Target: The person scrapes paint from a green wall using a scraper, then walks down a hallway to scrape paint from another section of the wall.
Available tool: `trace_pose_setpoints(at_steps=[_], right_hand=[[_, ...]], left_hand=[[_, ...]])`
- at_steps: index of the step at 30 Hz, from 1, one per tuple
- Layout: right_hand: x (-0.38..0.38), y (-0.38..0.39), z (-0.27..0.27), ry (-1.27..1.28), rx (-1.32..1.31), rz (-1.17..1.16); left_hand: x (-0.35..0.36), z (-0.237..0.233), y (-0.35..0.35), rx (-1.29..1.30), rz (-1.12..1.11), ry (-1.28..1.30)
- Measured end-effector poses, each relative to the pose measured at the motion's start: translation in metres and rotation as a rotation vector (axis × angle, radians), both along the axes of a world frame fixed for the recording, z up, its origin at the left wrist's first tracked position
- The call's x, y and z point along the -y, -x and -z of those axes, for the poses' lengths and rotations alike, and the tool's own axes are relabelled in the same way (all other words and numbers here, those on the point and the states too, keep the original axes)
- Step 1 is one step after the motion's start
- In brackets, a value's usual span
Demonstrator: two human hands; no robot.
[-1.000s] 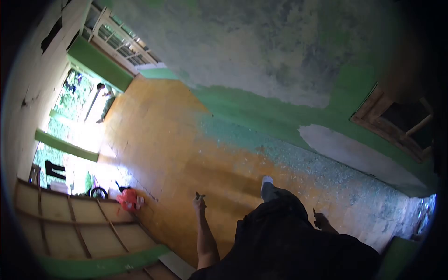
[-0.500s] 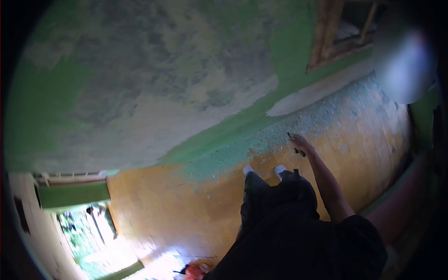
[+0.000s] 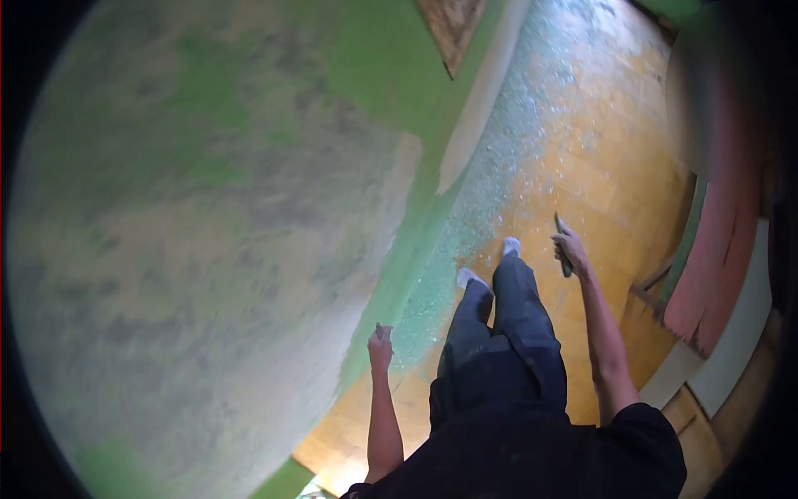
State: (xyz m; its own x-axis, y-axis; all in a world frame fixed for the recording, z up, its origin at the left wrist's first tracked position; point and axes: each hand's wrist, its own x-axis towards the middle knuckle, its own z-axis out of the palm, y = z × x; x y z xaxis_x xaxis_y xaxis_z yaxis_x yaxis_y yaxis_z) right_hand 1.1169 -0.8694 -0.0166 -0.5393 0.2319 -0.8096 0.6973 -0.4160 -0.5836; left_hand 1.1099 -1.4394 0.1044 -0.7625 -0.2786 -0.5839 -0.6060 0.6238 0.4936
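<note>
My right hand [image 3: 570,249] is closed round a scraper [image 3: 567,269], seen nearly edge-on. Its thin dark tip points up past my fingers, and the dark handle end shows below them. The hand is over the tiled floor, away from the wall. Close in front of the wall's lower part is my left hand [image 3: 380,349], closed, with a small dark thing poking out at the top; I cannot make out what it is. The wall [image 3: 249,233] has green paint with large bare grey and beige patches.
Pale paint flakes [image 3: 490,200] litter the yellow-brown floor [image 3: 615,158] along the wall's foot. My feet stand beside that strip. A worn red board [image 3: 719,249] on a wooden support is at right, with pale panels [image 3: 731,349] nearby. A wooden frame corner [image 3: 451,37] shows above.
My view has swung round, so the wall now fills the left side and the doorway is nearly out of sight. My left arm has come into view. The scraper remains in my right hand.
</note>
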Motion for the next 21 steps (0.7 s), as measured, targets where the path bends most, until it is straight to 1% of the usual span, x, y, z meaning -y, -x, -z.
trace_pose_setpoints(at_steps=[2,3,4,5,7,9,11,13,16,19,21], right_hand=[[0.035,0.005,0.015,0.025,-0.018,-0.007],[0.058,0.017,0.019,0.032,-0.037,-0.011],[0.084,0.025,0.027,-0.011,-0.059,-0.062],[0.102,0.048,0.041,-0.069,-0.101,-0.119],[0.141,0.082,0.032,0.096,-0.154,-0.105],[0.171,0.116,0.035,0.180,-0.187,-0.202],[0.205,0.144,0.060,-0.082,-0.335,-0.358],[0.208,0.179,0.029,-0.181,-0.376,-0.314],[0.227,0.189,0.041,-0.181,-0.488,-0.158],[0.242,0.194,0.044,-0.185,-0.465,-0.184],[0.236,0.204,0.049,-0.292,-0.496,-0.180]], left_hand=[[-0.033,-0.029,0.030,0.006,0.065,0.003],[-0.042,-0.027,0.041,0.007,0.095,0.004],[-0.038,-0.010,0.048,-0.104,0.257,0.022],[-0.057,0.002,0.063,-0.151,0.295,0.022],[-0.101,-0.016,0.079,-0.208,0.385,0.045],[-0.130,-0.017,0.094,-0.119,0.472,0.057],[-0.143,-0.006,0.107,-0.069,0.542,0.061],[-0.142,0.003,0.114,-0.034,0.591,0.061],[-0.143,0.013,0.119,0.026,0.641,0.091],[-0.133,0.024,0.123,0.047,0.659,0.086],[-0.125,0.026,0.125,0.034,0.672,0.090]])
